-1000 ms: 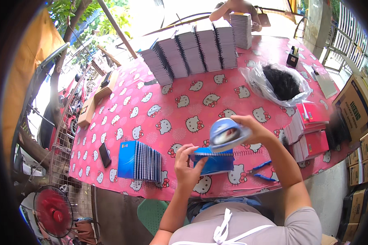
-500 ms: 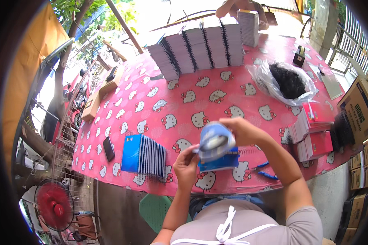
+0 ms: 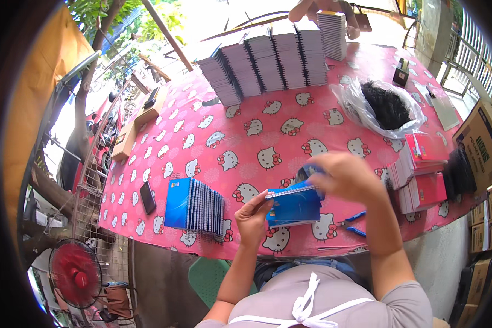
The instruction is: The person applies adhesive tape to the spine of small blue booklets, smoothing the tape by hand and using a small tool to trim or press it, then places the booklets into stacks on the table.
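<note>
In front of me a blue notebook (image 3: 294, 208) lies on the table, with a pale row of binding holes or wire along its far edge. My left hand (image 3: 253, 216) is closed on its left corner, thumb and fingers pinching the edge. Over its far right corner is my right hand (image 3: 339, 172), its fingers curled and smeared by motion. A dark blue blurred flap shows beside those fingers; whether they grip it is unclear. Just right of the notebook rest blue-handled pliers (image 3: 356, 225).
Left of me stand a row of blue notebooks (image 3: 194, 205) and a phone (image 3: 147, 198). Tall wire-bound stacks (image 3: 262, 63) line the back, near another person (image 3: 339, 13). At right are a plastic bag of black coils (image 3: 385, 106), red notebooks (image 3: 423, 191) and cartons (image 3: 481, 142).
The light, fanned-out pages over the notebook have gone from view, and its blue face now shows flat. My right hand has moved slightly right; my left hand stays at the left edge.
</note>
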Tool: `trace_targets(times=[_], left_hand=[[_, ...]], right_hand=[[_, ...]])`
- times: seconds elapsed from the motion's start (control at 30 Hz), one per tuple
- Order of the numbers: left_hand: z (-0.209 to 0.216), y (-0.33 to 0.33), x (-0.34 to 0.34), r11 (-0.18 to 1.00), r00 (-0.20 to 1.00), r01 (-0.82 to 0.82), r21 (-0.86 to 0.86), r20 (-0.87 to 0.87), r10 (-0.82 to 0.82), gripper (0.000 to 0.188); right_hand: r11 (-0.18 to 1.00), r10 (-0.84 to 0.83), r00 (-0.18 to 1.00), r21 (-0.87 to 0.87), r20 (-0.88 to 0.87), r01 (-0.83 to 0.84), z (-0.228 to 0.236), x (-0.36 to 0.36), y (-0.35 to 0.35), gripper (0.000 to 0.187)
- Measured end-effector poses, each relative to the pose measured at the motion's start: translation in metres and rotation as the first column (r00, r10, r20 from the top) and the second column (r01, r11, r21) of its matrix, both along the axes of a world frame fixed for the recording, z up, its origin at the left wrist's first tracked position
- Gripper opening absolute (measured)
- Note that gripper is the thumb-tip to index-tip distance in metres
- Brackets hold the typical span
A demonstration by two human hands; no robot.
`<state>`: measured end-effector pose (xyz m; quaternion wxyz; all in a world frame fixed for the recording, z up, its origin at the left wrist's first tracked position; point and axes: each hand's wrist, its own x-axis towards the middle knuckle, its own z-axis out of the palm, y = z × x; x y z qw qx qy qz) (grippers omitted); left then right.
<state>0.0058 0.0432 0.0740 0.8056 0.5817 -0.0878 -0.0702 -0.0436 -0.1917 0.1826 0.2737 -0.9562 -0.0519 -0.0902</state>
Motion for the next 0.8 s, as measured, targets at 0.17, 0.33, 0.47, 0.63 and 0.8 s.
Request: trace_targets(times=[0.17,0.33,0.47,0.63,0.8], left_hand=[[0.005,-0.014,0.001,0.999,0.996,0.038,0.020,0.084,-0.040,0.031],[0.004,-0.017,0.002,0.996,0.998,0.063,-0.069,-0.002,-0.063,0.022],[0.015,-0.020,0.001,0.993,0.977,0.096,-0.072,0.196,-0.081,0.023],[0.061,-0.022,-0.022,0.935,0.611,-0.177,0.307,0.779,-0.140,0.022],[0.017,-0.022,-0.041,0.868,0.619,-0.116,0.483,0.719,-0.317,0.020]], right_hand=[[0.893,0.239,0.903,-0.284,-0.356,-0.349,-0.010,0.030,0.054,0.021],[0.973,0.191,0.956,-0.172,0.224,-0.154,-0.003,0.000,0.053,0.031],[0.982,-0.086,0.942,0.187,0.326,0.025,-0.033,-0.082,0.018,0.043],[0.941,-0.234,0.972,-0.249,0.002,0.227,-0.148,-0.158,-0.018,0.055],[0.962,-0.261,0.965,-0.067,0.037,0.263,-0.132,-0.149,-0.002,0.047]])
